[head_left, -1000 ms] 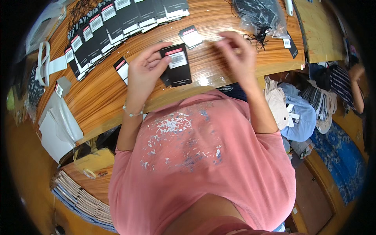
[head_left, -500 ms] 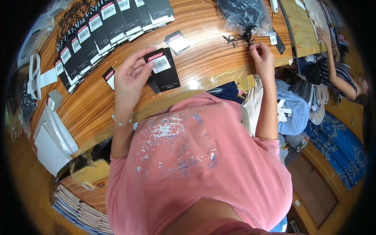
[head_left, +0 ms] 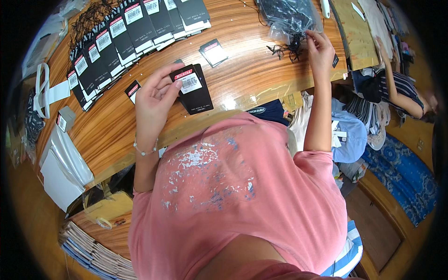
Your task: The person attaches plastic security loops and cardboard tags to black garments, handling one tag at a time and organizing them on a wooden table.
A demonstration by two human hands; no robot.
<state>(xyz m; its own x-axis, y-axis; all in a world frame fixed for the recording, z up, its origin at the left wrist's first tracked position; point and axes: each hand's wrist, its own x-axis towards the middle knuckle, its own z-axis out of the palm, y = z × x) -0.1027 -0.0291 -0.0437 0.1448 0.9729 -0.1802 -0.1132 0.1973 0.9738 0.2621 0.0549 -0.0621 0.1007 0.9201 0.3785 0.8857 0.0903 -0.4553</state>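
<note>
My left hand [head_left: 156, 95] holds black hang tags [head_left: 198, 99] over the near edge of the table, with the thumb on the white barcode label. At least two tags overlap in that grip. At the far right, my right hand [head_left: 320, 56] is closed in a pinch at black strings [head_left: 295, 45]. These strings spill in a tangle from a clear plastic bag [head_left: 291, 16] full of dark material. The fingertips cover whatever part of the string lies between them.
Several rows of strung black tags [head_left: 123, 42] fan out at the back left. One labelled tag [head_left: 213, 52] lies mid-table, another tag [head_left: 133, 91] beside my left wrist. A small grey box [head_left: 65, 119] stands left. A person in a striped top [head_left: 403, 91] is at far right.
My right hand has moved away from me, up toward the bag's lower edge, still pinched at the strings. My left hand and its tags have shifted slightly toward me.
</note>
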